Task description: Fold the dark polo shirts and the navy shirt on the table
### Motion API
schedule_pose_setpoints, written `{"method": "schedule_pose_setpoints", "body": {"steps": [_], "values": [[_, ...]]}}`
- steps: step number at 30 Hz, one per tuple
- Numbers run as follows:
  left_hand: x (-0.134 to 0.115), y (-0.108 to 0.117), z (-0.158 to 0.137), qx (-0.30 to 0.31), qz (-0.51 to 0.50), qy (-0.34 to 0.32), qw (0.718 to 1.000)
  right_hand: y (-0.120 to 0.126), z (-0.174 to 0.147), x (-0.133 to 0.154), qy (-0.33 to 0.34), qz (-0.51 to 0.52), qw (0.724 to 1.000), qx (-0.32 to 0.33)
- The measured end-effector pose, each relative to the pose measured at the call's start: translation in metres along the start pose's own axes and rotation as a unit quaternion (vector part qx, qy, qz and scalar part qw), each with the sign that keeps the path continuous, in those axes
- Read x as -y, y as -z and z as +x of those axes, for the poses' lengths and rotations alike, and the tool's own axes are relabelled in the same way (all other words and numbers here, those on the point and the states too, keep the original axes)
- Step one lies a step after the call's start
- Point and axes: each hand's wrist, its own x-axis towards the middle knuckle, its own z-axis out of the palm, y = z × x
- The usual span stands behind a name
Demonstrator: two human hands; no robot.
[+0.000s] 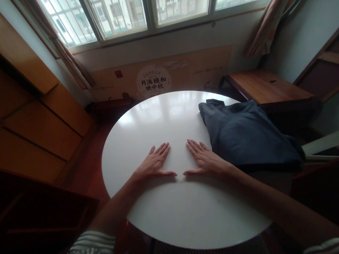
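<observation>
Both hands lie palm down on a white round table (pixel 186 220), near its middle. My left hand (pixel 155 163) has its fingers spread, the thumb pointing right. My right hand (pixel 203 157) mirrors it, fingers spread and thumb pointing left, so the two thumb tips almost meet with a small gap between them. Neither hand holds anything. Just right of my right hand is a folded dark blue garment (pixel 246 135), which covers the right part of the tabletop and hangs a little past its edge.
A wooden desk (pixel 270 85) stands behind the table on the right. Orange-brown cabinets (pixel 48 126) line the left side. Beyond the table, a beige panel with Chinese characters (pixel 153 79) sits under a barred window (pixel 148 4) with curtains (pixel 271 17).
</observation>
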Motion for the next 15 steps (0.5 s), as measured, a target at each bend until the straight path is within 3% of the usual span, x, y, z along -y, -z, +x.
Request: {"method": "schedule_pose_setpoints", "body": {"steps": [8,15], "values": [[-0.0076,0.0035,-0.0003,-0.013,-0.001,0.031,0.999,0.0002,-0.0001,-0.0014,0.003,-0.008,1.0,0.019],[-0.0043,0.0014,0.0003,-0.013,-0.004,0.021,1.0,-0.0026,-0.0005,-0.0029,-0.003,-0.004,1.0,0.012]]}}
